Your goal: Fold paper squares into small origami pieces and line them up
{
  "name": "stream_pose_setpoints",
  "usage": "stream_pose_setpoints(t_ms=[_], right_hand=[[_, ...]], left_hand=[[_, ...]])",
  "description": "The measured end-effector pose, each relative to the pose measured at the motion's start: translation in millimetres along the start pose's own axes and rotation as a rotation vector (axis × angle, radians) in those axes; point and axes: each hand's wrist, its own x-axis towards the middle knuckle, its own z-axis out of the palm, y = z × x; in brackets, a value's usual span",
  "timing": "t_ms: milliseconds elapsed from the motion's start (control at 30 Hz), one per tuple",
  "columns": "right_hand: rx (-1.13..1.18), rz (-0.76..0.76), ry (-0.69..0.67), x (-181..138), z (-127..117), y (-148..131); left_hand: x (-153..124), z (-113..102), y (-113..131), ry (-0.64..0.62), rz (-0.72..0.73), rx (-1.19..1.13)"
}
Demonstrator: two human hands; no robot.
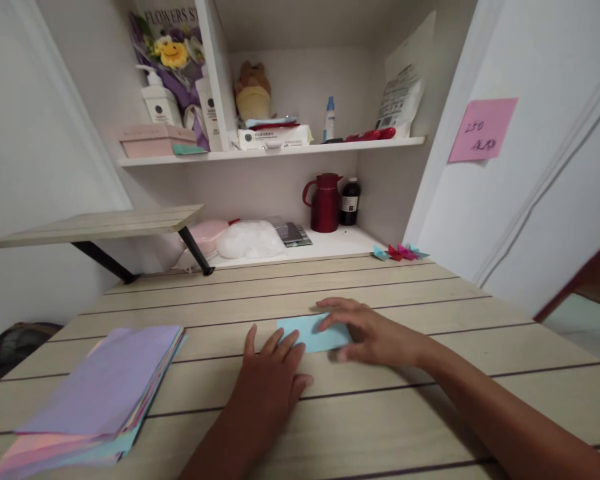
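A light blue folded sheet of paper (307,331) lies flat on the wooden table (330,280). My left hand (273,370) rests flat with its fingertips on the sheet's near left corner. My right hand (367,331) lies flat across the sheet's right part, fingers pointing left and pressing it down. Neither hand grips the paper.
A stack of coloured paper sheets (97,393), purple on top, sits at the table's near left. Small folded paper pieces (400,252) lie at the far right edge. Behind are shelves with a red jug (324,202), bottles and boxes. A pink note (481,129) sticks on the right wall.
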Motion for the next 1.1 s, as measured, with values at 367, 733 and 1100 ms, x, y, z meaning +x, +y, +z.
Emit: stream_pose_setpoints(t_ms=[367,733,1100], right_hand=[[-0.235,-0.096,0.037,4.5,10.3,20.7],[0.018,-0.022,0.046,9.5,8.0,15.8],[-0.135,0.12,0.205,21.1,32.2,18.8]], left_hand=[[-4.9,5.0,-9.2,0.04,-0.114,-0.135],[1.9,5.8,-3.9,0.033,-0.028,-0.116],[1.9,4.8,4.3,-0.009,-0.075,-0.187]])
